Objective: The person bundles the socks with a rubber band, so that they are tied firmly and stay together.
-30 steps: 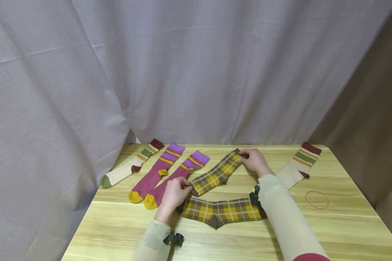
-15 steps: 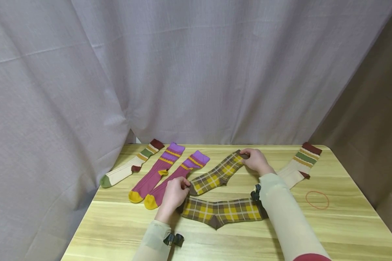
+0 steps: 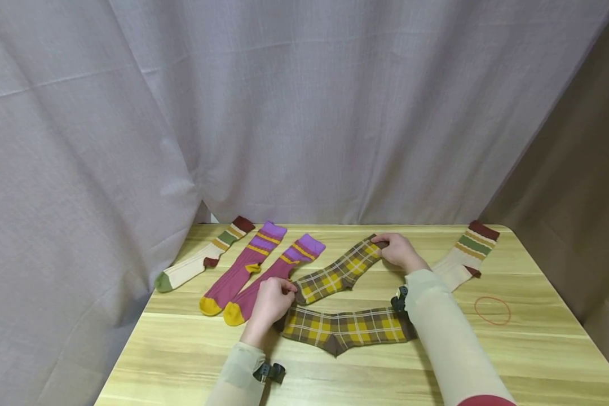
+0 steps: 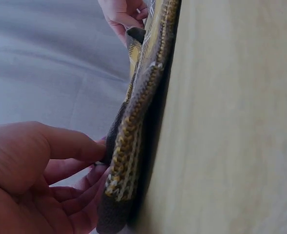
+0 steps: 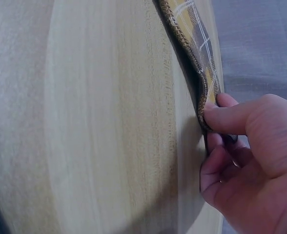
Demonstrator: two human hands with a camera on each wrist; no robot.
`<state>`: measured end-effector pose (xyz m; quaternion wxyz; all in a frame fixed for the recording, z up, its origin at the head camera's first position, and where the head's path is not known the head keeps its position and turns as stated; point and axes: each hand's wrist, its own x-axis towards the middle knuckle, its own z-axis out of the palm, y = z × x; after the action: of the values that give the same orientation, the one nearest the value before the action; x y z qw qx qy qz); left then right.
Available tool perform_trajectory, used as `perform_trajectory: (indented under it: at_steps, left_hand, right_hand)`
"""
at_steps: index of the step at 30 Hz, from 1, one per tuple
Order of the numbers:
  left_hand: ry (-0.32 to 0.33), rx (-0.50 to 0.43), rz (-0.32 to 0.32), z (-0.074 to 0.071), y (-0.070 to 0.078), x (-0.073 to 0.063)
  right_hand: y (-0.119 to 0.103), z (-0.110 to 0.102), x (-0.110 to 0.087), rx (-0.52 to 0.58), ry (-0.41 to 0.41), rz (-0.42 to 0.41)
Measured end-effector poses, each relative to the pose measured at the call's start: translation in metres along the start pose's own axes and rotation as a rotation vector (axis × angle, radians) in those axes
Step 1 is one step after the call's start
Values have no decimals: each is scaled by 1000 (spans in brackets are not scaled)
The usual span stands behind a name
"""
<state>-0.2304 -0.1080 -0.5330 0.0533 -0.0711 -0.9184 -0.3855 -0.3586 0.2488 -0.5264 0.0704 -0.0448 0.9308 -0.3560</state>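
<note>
In the head view a brown and yellow plaid sock (image 3: pixel 338 270) lies slanted, its toe near and its cuff at the far right. My left hand (image 3: pixel 273 301) pinches the dark toe between thumb and fingers, which the left wrist view shows close up. At the cuff end, my right hand (image 3: pixel 398 251) pinches the dark band, its thumb on top in the right wrist view. A second plaid sock (image 3: pixel 342 327) lies crosswise just nearer, heel pointing to the front. The left hand and wrist partly cover one of its ends, and the right forearm's wrist camera overlaps the other.
Two purple socks with yellow toes, one (image 3: pixel 238 270) beside the other (image 3: pixel 281 276), lie left of the plaid pair. A cream striped sock (image 3: pixel 198 265) is at far left. Its like (image 3: pixel 469 254) lies at right, partly behind the sleeve. A red rubber band (image 3: pixel 492 310) rests on the table (image 3: pixel 538 349).
My right hand has shifted slightly to the right and nearer, drawing the slanted plaid sock's cuff along with it. The left hand stays nearly still at the toe.
</note>
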Motion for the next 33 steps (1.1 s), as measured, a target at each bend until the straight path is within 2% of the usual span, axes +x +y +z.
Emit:
perform_trajectory:
  at_steps: [8, 17, 23, 28, 33]
  left_hand:
    - [15, -5, 8, 0, -2, 0]
    - [32, -1, -50, 1, -2, 2]
    - [44, -25, -41, -1, 1, 3]
    - [71, -67, -45, -6, 3, 0]
    - [109, -106, -29, -11, 4, -1]
  right_hand:
    - [3, -1, -7, 87, 4, 28]
    - [13, 0, -10, 207, 14, 67]
    - [15, -2, -15, 234, 31, 45]
    - [16, -3, -23, 221, 42, 16]
    - [15, -7, -29, 266, 76, 1]
